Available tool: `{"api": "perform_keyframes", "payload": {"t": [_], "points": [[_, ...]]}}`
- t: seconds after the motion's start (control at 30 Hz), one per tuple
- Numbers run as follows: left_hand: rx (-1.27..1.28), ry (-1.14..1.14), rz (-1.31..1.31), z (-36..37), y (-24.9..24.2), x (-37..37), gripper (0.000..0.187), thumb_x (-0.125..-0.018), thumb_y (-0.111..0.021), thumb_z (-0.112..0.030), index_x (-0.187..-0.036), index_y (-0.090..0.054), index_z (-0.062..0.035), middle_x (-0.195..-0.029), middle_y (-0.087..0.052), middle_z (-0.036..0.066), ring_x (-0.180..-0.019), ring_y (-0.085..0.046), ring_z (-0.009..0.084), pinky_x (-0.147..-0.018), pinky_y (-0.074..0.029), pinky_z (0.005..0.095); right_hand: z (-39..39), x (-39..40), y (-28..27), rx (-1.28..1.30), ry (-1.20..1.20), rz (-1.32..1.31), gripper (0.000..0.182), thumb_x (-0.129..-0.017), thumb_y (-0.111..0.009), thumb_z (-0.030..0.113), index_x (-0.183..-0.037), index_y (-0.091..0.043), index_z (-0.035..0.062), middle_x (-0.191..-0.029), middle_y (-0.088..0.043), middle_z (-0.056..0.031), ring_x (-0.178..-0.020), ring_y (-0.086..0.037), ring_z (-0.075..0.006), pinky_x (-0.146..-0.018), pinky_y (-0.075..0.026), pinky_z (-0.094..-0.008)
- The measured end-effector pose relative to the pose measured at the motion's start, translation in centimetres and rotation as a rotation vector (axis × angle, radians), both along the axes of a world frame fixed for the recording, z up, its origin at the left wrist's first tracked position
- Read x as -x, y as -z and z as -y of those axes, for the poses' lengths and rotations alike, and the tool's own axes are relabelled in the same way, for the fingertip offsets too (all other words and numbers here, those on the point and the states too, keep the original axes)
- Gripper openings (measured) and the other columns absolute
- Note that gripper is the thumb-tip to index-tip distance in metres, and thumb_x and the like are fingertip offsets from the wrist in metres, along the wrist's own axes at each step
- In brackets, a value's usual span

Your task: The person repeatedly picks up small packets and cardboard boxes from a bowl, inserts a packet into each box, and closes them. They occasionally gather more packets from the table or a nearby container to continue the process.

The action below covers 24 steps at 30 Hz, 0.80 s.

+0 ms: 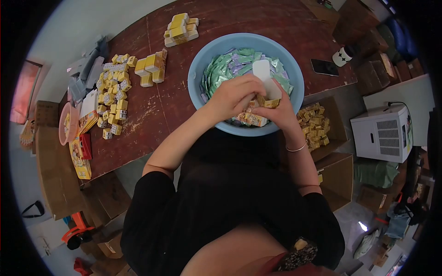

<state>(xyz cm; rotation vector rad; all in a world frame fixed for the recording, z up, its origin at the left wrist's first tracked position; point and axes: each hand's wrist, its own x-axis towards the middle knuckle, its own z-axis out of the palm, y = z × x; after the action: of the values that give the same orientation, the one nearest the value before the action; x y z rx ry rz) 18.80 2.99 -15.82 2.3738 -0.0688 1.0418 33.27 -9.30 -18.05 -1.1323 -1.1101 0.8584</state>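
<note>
Over the blue basin (193, 94), my right hand (283, 112) grips a small yellow-and-white carton (272, 93) whose white flap stands open. My left hand (237, 94) has its fingers curled against the same carton at its near left side; the fingertips are partly hidden. The basin holds many green and lilac foil sachets (221, 69). Just below the hands, printed yellow-and-orange packaging (252, 118) shows at the basin's near edge.
Loose small yellow boxes (110, 94) and stacked cartons (151, 66) lie on the red-brown table (179, 115), with more cartons (182, 30) behind. A phone (324, 67) and a white cup (341, 57) sit right. An open cardboard box (338, 122) below holds yellow boxes.
</note>
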Motion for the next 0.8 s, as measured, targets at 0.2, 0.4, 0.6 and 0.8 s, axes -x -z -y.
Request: {"api": "perform_keyframes", "payload": {"t": [0.2, 0.4, 0.6, 0.8], "points": [[0.408, 0.042, -0.028, 0.7, -1.0, 0.2, 0.030, -0.076, -0.063, 0.007, -0.103, -0.066, -0.0040, -0.113, -0.063, 0.010, -0.093, -0.064, 0.0251, -0.076, -0.051, 0.0297, 0.4, 0.1, 0.0, 0.095, -0.226, -0.406, 0.055, -0.071, -0.079, 0.003, -0.120, -0.055, 0.0014, -0.106, -0.064, -0.0059, -0.096, -0.063, -0.0144, -0.085, -0.052, -0.0298], [0.077, 0.118, -0.010, -0.2, -0.4, 0.3, 0.028, -0.077, -0.066, 0.000, -0.104, -0.067, -0.0053, -0.123, -0.062, 0.011, -0.099, -0.061, 0.0285, -0.086, -0.048, 0.0355, 0.3, 0.3, 0.2, 0.143, -0.246, -0.411, 0.046, -0.070, -0.079, 0.003, -0.111, -0.059, -0.0001, -0.099, -0.066, -0.0074, -0.090, -0.066, -0.0162, -0.081, -0.055, -0.0302], [0.048, 0.244, -0.060, -0.5, -0.9, 0.2, 0.031, -0.082, -0.061, 0.000, -0.112, -0.065, -0.0053, -0.123, -0.063, 0.012, -0.111, -0.058, 0.0343, -0.098, -0.043, 0.0410, 0.3, 0.1, 1.4, 0.121, -0.432, -0.547, 0.038, -0.073, -0.076, 0.003, -0.106, -0.059, 0.0005, -0.089, -0.067, -0.0106, -0.077, -0.067, -0.0186, -0.072, -0.057, -0.0313], [0.219, 0.204, -0.129, 2.2, -1.0, 0.9, 0.037, -0.085, -0.059, -0.003, -0.122, -0.060, -0.0046, -0.124, -0.062, 0.013, -0.118, -0.056, 0.0355, -0.103, -0.041, 0.0421, 0.2, 0.8, 0.8, 0.152, -0.291, -0.600, 0.040, -0.072, -0.071, -0.001, -0.110, -0.057, -0.0016, -0.093, -0.066, -0.0104, -0.079, -0.067, -0.0189, -0.071, -0.056, -0.0312]]}}
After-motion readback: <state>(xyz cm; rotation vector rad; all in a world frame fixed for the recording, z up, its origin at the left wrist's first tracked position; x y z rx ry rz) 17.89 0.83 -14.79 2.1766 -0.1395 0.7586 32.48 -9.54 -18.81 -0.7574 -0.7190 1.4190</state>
